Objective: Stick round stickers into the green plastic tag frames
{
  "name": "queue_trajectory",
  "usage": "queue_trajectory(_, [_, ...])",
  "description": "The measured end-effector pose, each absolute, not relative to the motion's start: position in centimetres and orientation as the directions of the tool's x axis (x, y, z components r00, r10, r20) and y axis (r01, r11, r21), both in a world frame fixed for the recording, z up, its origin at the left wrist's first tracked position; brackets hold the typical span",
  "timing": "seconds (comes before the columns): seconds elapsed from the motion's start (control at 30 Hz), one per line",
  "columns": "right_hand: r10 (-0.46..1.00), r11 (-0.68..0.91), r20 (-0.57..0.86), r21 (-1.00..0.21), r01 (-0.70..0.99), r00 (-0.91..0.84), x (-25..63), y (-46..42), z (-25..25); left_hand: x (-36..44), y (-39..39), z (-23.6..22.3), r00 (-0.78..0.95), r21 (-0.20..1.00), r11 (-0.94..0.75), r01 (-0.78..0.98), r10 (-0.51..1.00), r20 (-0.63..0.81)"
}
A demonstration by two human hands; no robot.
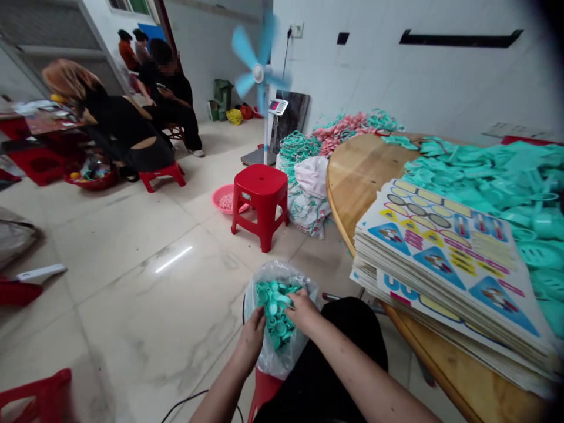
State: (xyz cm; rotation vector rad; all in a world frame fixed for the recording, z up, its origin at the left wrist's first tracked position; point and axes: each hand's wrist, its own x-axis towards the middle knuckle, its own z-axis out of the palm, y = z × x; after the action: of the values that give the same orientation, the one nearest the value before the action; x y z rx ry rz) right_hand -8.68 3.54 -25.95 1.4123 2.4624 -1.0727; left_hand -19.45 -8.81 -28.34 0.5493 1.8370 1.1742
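Note:
In front of my knees a clear plastic bag (259, 276) stands with its mouth spread wide, full of small teal plastic pieces (278, 329). Several of these are round and cup-like. My right hand (303, 310) reaches over the bag's right side, its fingers closed on a lighter teal plastic piece (285, 299) above the heap. At the left side of the bag is my left hand (252, 336), its fingers stretched along the inner edge against the pieces. Nothing shows in the left hand, though some of its fingertips are hidden.
A round wooden table (352, 170) on my right bears stacked printed sticker sheets (440, 252) and a teal plastic heap (493, 176). Ahead stand a red stool (261, 179), a pink basin (220, 198), a running fan (258, 73) and filled sacks (308, 205). People sit at back left.

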Motion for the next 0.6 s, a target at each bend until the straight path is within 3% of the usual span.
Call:
queue_trajectory(0.2, [0.715, 0.279, -0.419, -0.563, 0.778, -0.56, -8.6, 2.3, -25.0, -18.4, -9.9, -27.7, -0.526, 0.877, 0.472, -0.085, 0.727, -0.442])
queue_trajectory(0.37, [0.734, 0.211, -0.37, -0.673, 0.709, -0.569, -5.1, -0.9, -20.8, -17.9, -10.1, -24.8, -0.547, 0.907, 0.42, -0.035, 0.751, -0.369])
queue_trajectory(0.5, [0.716, 0.164, -0.344, -0.763, 0.625, -0.607, -0.4, -3.0, -15.1, -16.3, -9.2, -20.1, -0.581, 0.949, 0.294, 0.114, 0.795, -0.176])
queue_trajectory(0.6, [0.662, 0.18, -0.275, -0.845, 0.504, -0.697, 4.2, -3.7, -10.3, -13.6, -8.2, -16.6, -0.562, 0.954, 0.126, 0.272, 0.826, 0.051])
